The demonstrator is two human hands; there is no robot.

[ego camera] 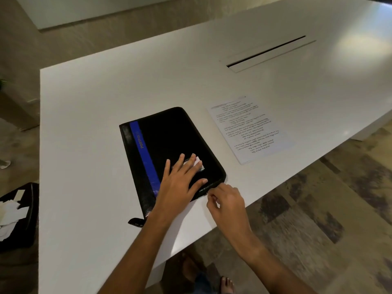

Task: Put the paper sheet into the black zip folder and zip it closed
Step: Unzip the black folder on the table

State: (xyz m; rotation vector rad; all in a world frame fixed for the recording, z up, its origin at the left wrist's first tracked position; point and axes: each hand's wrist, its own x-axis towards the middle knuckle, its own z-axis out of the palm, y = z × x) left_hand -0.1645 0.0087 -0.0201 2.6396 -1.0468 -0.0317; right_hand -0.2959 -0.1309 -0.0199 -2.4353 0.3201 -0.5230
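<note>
From the head view, the black zip folder (169, 149) lies closed and flat on the white counter (84, 124), near the front edge, with a blue stripe (144, 153) running down its cover beside the spine. The left hand (180, 179) rests palm down on the cover, fingers spread and flat; its grip is released, pressing on the folder and closed around nothing. A small pale label (198, 163) on the cover shows between and just past those fingers, mostly hidden by them.

The right hand (227, 200) sits at the folder's near right corner, at the zip edge (209, 186). Thumb and forefinger are pinched together right at that edge, the other fingers curled in. The grip is clenched, seemingly on the zip pull, but the pull itself is too small and too covered to make out, so what it grasps cannot be told for certain.

The paper sheet (250, 129) lies flat on the counter to the right of the folder, apart from it, printed side up; the lines of text are too small to read. A short black strap (135, 221) pokes out from the folder's near left corner. Farther back, a long slot (267, 50) is cut into the counter. At the left edge, a dark tray (27, 219) holding white paper scraps is cut off by the frame.
</note>
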